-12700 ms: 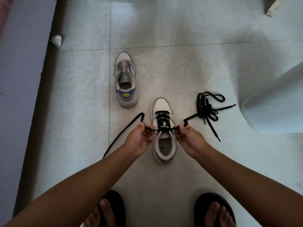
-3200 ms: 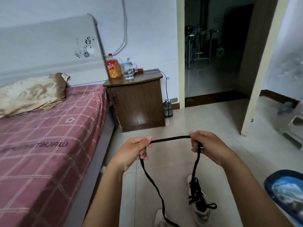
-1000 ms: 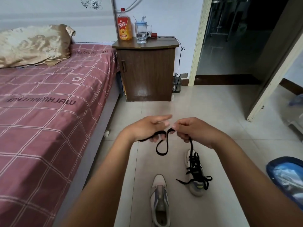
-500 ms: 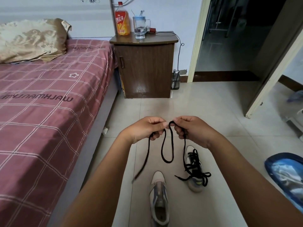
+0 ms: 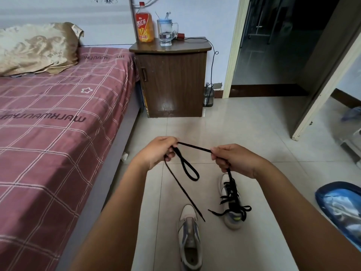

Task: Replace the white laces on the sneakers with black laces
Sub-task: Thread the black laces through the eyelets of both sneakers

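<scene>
Black lace (image 5: 194,148) stretched nearly level between left hand (image 5: 156,152) and right hand (image 5: 234,160), both raised above floor (image 5: 244,133), fingers curled gripping it, loop and tail hanging, perhaps unattached to laced sneaker (image 5: 231,202), unlaced sneaker (image 5: 189,237) toe-forward beside.

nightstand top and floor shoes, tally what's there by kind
sneakers: 2, an unlaced sneaker and a black-laced sneaker
orange drink bottle: 1
glass mug: 1
total: 4

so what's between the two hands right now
In the head view, a taut stretch of black lace spans from the left hand to the right hand; bare floor tile behind.
</scene>
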Demonstrator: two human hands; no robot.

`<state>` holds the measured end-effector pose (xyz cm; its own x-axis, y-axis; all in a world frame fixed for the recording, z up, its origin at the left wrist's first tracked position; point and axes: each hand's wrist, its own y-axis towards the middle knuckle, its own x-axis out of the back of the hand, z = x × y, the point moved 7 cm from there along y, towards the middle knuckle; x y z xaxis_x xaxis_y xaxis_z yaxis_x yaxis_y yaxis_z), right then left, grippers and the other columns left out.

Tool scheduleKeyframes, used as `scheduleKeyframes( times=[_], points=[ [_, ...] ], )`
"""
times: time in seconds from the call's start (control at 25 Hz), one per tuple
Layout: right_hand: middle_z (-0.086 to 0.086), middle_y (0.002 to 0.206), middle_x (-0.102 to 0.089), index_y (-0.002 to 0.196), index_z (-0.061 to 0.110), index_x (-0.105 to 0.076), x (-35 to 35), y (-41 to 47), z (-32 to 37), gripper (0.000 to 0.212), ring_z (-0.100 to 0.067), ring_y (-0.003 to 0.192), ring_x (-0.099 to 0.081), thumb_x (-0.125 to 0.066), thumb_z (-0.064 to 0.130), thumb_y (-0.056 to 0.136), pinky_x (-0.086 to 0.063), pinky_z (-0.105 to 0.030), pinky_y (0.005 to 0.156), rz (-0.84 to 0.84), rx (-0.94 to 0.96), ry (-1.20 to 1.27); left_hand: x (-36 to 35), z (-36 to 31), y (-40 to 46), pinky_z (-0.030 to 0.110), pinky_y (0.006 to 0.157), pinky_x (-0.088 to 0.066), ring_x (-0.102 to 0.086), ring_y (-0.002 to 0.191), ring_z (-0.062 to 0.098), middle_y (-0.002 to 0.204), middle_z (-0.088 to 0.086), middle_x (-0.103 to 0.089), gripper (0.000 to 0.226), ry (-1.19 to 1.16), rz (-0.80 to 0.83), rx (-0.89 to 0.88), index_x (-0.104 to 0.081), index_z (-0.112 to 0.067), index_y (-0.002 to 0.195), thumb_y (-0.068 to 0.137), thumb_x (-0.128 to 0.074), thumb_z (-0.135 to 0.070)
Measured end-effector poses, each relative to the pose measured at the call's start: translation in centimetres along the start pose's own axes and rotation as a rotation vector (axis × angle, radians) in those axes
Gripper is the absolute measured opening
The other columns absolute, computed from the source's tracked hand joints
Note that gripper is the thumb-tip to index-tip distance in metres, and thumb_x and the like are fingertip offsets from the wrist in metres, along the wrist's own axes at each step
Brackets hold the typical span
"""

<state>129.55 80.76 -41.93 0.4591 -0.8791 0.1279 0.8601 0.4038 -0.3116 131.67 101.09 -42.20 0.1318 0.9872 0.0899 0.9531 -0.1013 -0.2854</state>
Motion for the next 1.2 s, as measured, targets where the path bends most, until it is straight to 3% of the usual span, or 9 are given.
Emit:
scheduleKeyframes(
  times=[0.12, 0.2, 0.28, 0.36, 0.48, 0.56, 0.64, 0.8, 1.2],
  points=[
    [0.003, 0.051, -0.043, 0.076, 0.009, -0.058, 2.5, -0.7, -1.7, 0.029, -0.012, 0.049, -0.037, -0.051, 0.029, 0.096, -0.039, -0.026, 0.057, -0.066, -0.074, 0.007, 4.9, 1.3, -0.5, 0.024, 0.048, -0.023, -0.033, 0.045, 0.015, 0.058, 0.002, -0.036, 0.027, 0.176, -0.364, 0.047, -0.045, -0.014, 0.062, 0.088, -0.051, -0.018],
    [0.001, 0.053, -0.044, 0.076, 0.009, -0.059, 3.4, -1.1, -2.2, 0.028, -0.012, 0.05, -0.038, -0.052, 0.028, 0.095, -0.038, -0.027, 0.057, -0.085, -0.103, -0.013, 6.1, 1.5, -1.1, 0.025, 0.052, -0.026, -0.034, 0.049, 0.017, 0.057, 0.002, -0.038, 0.028, 0.458, -0.417, 0.066, -0.052, -0.011, 0.061, 0.088, -0.053, -0.02],
    [0.001, 0.054, -0.043, 0.077, 0.008, -0.061, 2.7, -1.0, -1.4, 0.028, -0.013, 0.051, -0.035, -0.053, 0.028, 0.095, -0.032, -0.025, 0.054, -0.054, -0.068, 0.005, 3.6, 1.1, -1.3, 0.022, 0.049, -0.029, -0.036, 0.05, 0.014, 0.057, -0.001, -0.042, 0.023, 0.597, -0.111, 0.043, -0.062, -0.009, 0.072, 0.089, -0.06, -0.024],
    [0.001, 0.056, -0.039, 0.081, 0.009, -0.064, 0.9, -0.7, 0.2, 0.028, -0.012, 0.051, -0.031, -0.052, 0.029, 0.095, -0.027, -0.023, 0.05, 0.022, -0.005, -0.013, -0.5, -0.4, -2.1, 0.02, 0.043, -0.031, -0.038, 0.051, 0.01, 0.065, -0.006, -0.047, 0.019, 0.493, 0.154, -0.003, -0.065, -0.015, 0.093, 0.091, -0.06, -0.033],
    [0.003, 0.055, -0.039, 0.083, 0.013, -0.068, -2.0, -0.1, 2.5, 0.027, -0.009, 0.049, -0.032, -0.053, 0.032, 0.095, -0.028, -0.019, 0.048, 0.082, 0.084, -0.122, -4.2, -3.1, -2.6, 0.016, 0.038, -0.033, -0.041, 0.047, 0.002, 0.069, -0.014, -0.051, 0.035, 0.312, 0.207, -0.124, -0.057, -0.025, 0.124, 0.095, -0.048, -0.043],
    [0.005, 0.054, -0.044, 0.082, 0.014, -0.068, -2.6, 0.1, 3.0, 0.026, -0.008, 0.049, -0.036, -0.053, 0.03, 0.095, -0.031, -0.019, 0.049, 0.056, 0.114, -0.137, -5.8, -2.7, -2.8, 0.016, 0.038, -0.023, -0.033, 0.044, 0.006, 0.069, -0.006, -0.056, 0.039, 0.173, 0.324, -0.083, -0.061, -0.013, 0.116, 0.096, -0.044, -0.042],
    [0.005, 0.055, -0.049, 0.08, 0.015, -0.069, -2.2, 0.1, 2.7, 0.024, -0.009, 0.05, -0.039, -0.055, 0.029, 0.094, -0.034, -0.02, 0.05, 0.026, 0.108, -0.14, -5.3, -2.0, -2.7, 0.018, 0.04, -0.019, -0.027, 0.045, 0.008, 0.066, 0.0, -0.055, 0.039, 0.242, 0.338, -0.056, -0.066, -0.007, 0.097, 0.094, -0.049, -0.042],
    [0.003, 0.054, -0.047, 0.08, 0.01, -0.066, 0.6, -0.4, -0.2, 0.024, -0.01, 0.048, -0.04, -0.056, 0.028, 0.093, -0.037, -0.022, 0.051, 0.035, 0.009, -0.118, 0.1, -1.2, -1.5, 0.017, 0.038, -0.02, -0.025, 0.043, 0.008, 0.058, -0.002, -0.04, 0.027, 0.278, 0.009, -0.062, -0.069, -0.009, 0.082, 0.09, -0.061, -0.034],
    [-0.002, 0.056, -0.04, 0.072, 0.013, -0.056, 4.8, -2.9, -13.5, 0.03, -0.014, 0.049, -0.036, -0.058, 0.039, 0.085, -0.032, -0.023, 0.049, 0.106, -0.447, 0.116, 11.0, 2.7, -2.7, 0.025, 0.048, -0.028, -0.032, 0.047, 0.017, 0.063, 0.005, -0.044, 0.026, 0.078, -0.67, -0.004, -0.066, -0.007, 0.08, 0.092, -0.059, -0.029]
  ],
)
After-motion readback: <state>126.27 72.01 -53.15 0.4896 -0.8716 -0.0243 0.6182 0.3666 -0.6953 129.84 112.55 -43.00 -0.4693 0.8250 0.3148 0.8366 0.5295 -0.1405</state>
